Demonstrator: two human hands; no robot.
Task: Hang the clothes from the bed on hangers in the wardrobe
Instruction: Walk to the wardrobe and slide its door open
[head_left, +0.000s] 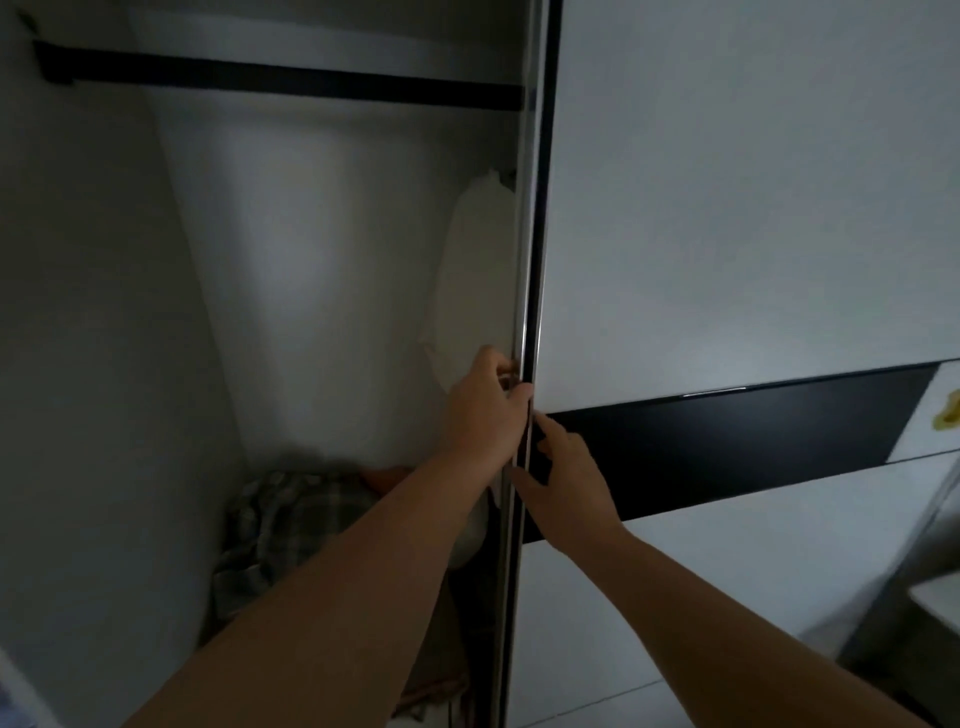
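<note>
I face an open wardrobe with white inner walls (291, 260). A black hanging rail (280, 83) runs across its top with nothing on it. The white sliding door (727, 208), crossed by a black band, covers the right half. My left hand (483, 410) grips the door's metal edge (529, 312), fingers curled round it from the inside. My right hand (566, 483) lies flat on the door's front beside the edge, fingers straight. No hangers are in sight.
A checked cloth (280, 525) lies bundled on the wardrobe floor. A white pillow-like bundle (472, 280) stands upright against the door edge inside. At the far right a white surface (935, 597) and a wall with a yellow mark (948, 413) show.
</note>
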